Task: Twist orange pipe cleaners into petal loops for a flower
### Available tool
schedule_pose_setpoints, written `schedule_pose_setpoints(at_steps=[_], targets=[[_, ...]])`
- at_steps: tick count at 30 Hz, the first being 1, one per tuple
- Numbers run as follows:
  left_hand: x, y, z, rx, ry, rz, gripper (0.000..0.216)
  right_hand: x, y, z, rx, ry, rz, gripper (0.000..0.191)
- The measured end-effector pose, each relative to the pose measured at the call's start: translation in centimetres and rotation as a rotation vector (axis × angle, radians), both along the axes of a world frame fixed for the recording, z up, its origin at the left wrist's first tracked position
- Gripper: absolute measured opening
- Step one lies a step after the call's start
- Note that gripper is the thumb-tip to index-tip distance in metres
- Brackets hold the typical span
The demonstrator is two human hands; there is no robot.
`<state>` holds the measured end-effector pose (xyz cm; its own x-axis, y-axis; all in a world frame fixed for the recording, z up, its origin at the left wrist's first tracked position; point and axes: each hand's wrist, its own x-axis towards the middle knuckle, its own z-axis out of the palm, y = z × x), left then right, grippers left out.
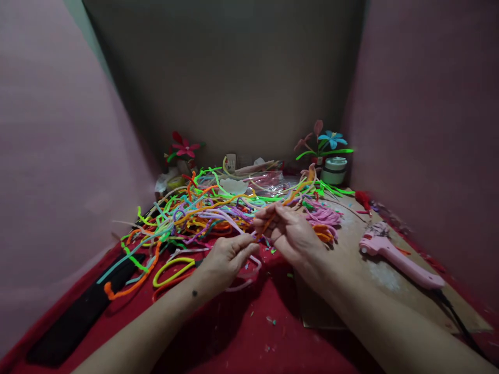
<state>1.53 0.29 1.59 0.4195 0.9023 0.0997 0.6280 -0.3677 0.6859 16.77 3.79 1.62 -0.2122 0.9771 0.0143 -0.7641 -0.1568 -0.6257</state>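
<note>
Between my two hands runs a thin orange pipe cleaner (268, 224). My left hand (225, 261) pinches its lower end between thumb and fingers. My right hand (294, 236), up and to the right, has its fingers closed round the upper part. Both hands are held above the red cloth, in front of a tangled heap of coloured pipe cleaners (210, 210). Scissors with yellow and orange handles (174, 271) lie just left of my left hand. A bundle of pink pipe cleaners (324, 215) is beyond my right hand.
A pink hot glue gun (401, 259) with a black cord rests on a brown board (374, 291) at right. A long black object (78, 317) lies at left. Behind stand pipe cleaner flowers, one red (186, 147) and one blue (332, 139), and a pale jar (334, 171).
</note>
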Motion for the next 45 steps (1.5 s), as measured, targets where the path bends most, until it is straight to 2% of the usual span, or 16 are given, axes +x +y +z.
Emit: schedule_pose_setpoints(at_steps=[2,5,11,15,19,23,27,32,34,37,40,43,45], targets=[[0.1,-0.4,-0.3,0.043,0.057,-0.055,0.031,0.8,0.5,0.5,-0.068,0.013,-0.039,0.019],[0.3,-0.9,-0.6,0.065,0.101,-0.115,0.036,1.6,0.7,1.2,-0.053,-0.044,-0.053,0.018],[0.6,-1.4,-0.6,-0.151,0.019,-0.177,0.039,2.5,1.1,2.0,-0.079,-0.047,-0.047,0.016],[0.4,-1.5,-0.9,-0.199,0.021,-0.238,0.041,3.6,1.8,2.3,-0.074,0.001,-0.124,0.023],[0.3,-1.7,-0.8,-0.257,-0.039,-0.238,0.040,4.3,2.2,2.5,-0.022,-0.002,-0.182,0.021],[0.3,-1.9,-1.0,-0.251,-0.076,-0.241,0.041,5.0,2.6,3.0,-0.054,0.056,-0.226,0.024],[0.0,-1.7,-1.2,-0.226,-0.041,-0.252,0.040,6.2,3.1,3.3,0.008,0.092,-0.186,0.023],[-0.5,-1.6,-0.2,-0.167,0.115,-0.432,0.041,8.1,3.9,2.6,0.030,0.114,-0.219,0.020],[-1.0,-1.5,0.3,-0.137,0.159,-0.431,0.040,8.8,4.1,2.4,0.012,0.117,-0.233,0.021],[-2.1,-1.2,0.9,-0.025,0.161,-0.298,0.037,9.3,4.2,2.4,0.021,0.129,-0.242,0.023],[-3.3,-0.6,1.4,0.120,0.059,-0.020,0.033,9.2,4.1,2.3,0.020,0.131,-0.254,0.024],[-4.0,-0.1,1.9,0.214,-0.180,0.277,0.019,8.3,3.9,2.0,0.013,0.152,-0.241,0.018],[-4.3,0.2,2.3,0.233,-0.397,0.422,0.010,7.4,3.5,1.8,0.009,0.167,-0.214,0.013]])
